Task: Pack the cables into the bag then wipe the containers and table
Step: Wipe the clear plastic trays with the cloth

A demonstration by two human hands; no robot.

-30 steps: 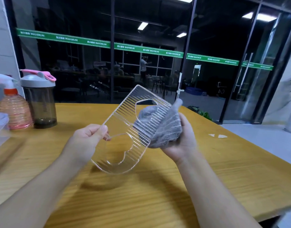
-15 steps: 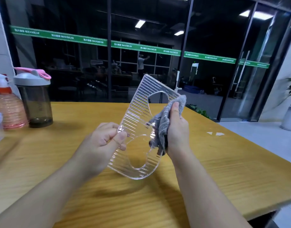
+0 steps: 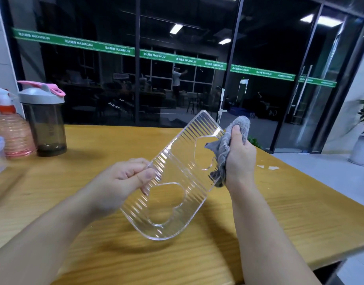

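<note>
**Ribbed tray held slantwise between the hands, cloth at its far right edge**

A clear ribbed container piece (image 3: 177, 177), flat and oblong with two heart-shaped cut-outs, is held in the air above the wooden table (image 3: 300, 223), clear of its surface. Its long axis is seen to run on a diagonal, from the rounded near end low and towards the person up to the squared far end on the right. It is tilted so that its broad face is turned up and towards the camera.

The left hand (image 3: 123, 179) is placed at the left long edge, about midway along; that edge is pinched between thumb and curled fingers, and the piece is carried from there. The right hand (image 3: 239, 157) is closed round a bunched grey cloth (image 3: 224, 153), which is pressed against the opposite long edge, near the upper heart cut-out. The cloth hand is thus nearer the far end, the holding hand nearer the middle.

The wiping step is judged to be in hand. Since the unwiped length appears to lie below the cloth, a stroke along the long axis, down and towards the person, would seem to be called for, with the pinch kept as the counter-hold.

At the table's left, well apart from the hands, a spray bottle (image 3: 12, 136) and a dark shaker bottle (image 3: 45, 124) are stood upright, just beside each other.
</note>
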